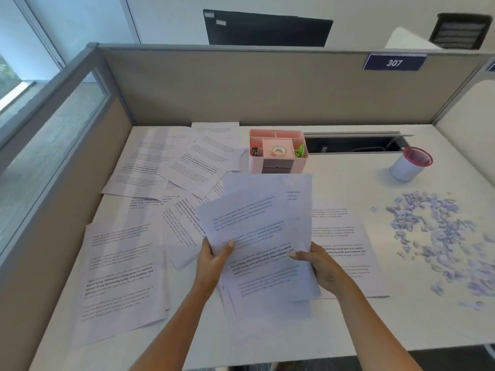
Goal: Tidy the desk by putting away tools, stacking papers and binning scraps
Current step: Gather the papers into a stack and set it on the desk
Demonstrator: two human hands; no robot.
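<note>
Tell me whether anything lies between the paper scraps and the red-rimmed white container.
Nothing visible does. The paper scraps lie loose on the right side of the desk, and the red-rimmed white container stands just behind them with only bare desk between. The left hand and right hand both grip a sheaf of printed sheets.

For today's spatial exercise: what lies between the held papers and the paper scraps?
Head view: beside the held papers, a printed sheet lies flat, then bare desk before the paper scraps.

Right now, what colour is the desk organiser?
The desk organiser is pale pink, with a darker grey-brown drawer front. The head view shows it.
</note>
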